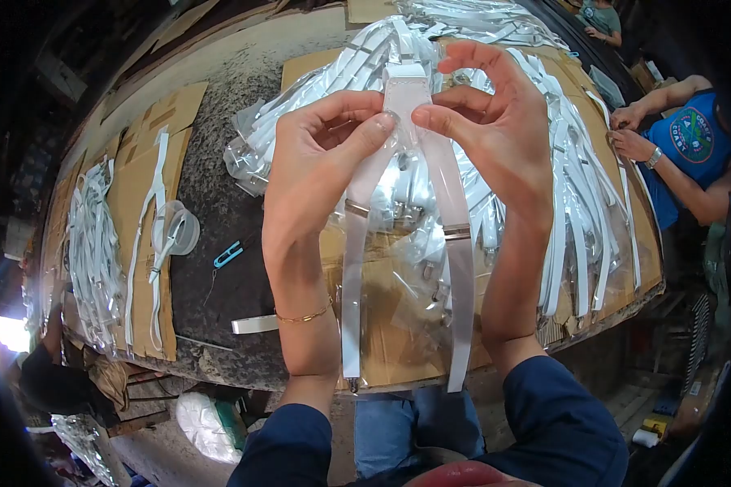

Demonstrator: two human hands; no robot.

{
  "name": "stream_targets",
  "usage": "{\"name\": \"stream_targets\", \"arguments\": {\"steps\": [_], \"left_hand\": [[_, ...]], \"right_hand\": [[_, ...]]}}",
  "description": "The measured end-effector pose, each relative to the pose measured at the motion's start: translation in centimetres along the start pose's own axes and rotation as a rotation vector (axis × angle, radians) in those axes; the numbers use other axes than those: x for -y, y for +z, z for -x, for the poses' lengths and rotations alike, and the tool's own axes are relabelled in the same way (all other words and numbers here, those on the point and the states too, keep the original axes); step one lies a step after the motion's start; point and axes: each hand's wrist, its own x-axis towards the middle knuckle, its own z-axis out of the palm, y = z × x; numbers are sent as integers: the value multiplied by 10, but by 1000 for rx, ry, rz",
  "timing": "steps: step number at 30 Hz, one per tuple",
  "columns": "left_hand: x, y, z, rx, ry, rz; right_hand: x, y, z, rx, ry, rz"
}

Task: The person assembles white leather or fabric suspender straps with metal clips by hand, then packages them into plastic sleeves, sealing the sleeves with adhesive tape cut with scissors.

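Note:
Upright in front of me is a pair of white suspenders (408, 99), its back joint raised and its two straps hanging down. Metal adjusters sit on both straps, and a clip shows at the bottom of the left one. My left hand (321, 154) pinches the joint's left edge between thumb and fingers. At the right edge, my right hand (499, 130) pinches with thumb and forefinger, its other fingers raised and spread. Behind them lies a big heap of white suspenders in clear plastic bags (317, 101). Whether a bag covers the held pair is hard to tell.
Blue thread snips (228, 255) and a clear round tub (179, 230) lie on the left. More white suspenders (96, 252) rest on cardboard (138, 219) there. A co-worker in a blue top (690, 138) handles straps at the right edge.

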Motion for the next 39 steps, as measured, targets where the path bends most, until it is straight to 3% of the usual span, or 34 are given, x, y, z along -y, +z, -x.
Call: {"name": "stream_targets", "arguments": {"steps": [10, 17, 22, 25, 34, 39], "left_hand": [[6, 11, -5, -59, 142, 30], [2, 20, -2, -144, 130, 193], [-4, 16, 2, -101, 109, 77], [-5, 12, 2, 28, 178, 186], [3, 27, 2, -139, 233, 14], [3, 32, 3, -233, 289, -4]], "right_hand": [[3, 8, 0, -65, -77, -56], [-2, 10, 0, -62, -86, -114], [-4, 7, -3, -136, -125, -96], [-8, 3, -5, -164, -181, -128], [-3, 16, -4, -248, -297, -98], [1, 7, -3, -163, -275, -99]]}}
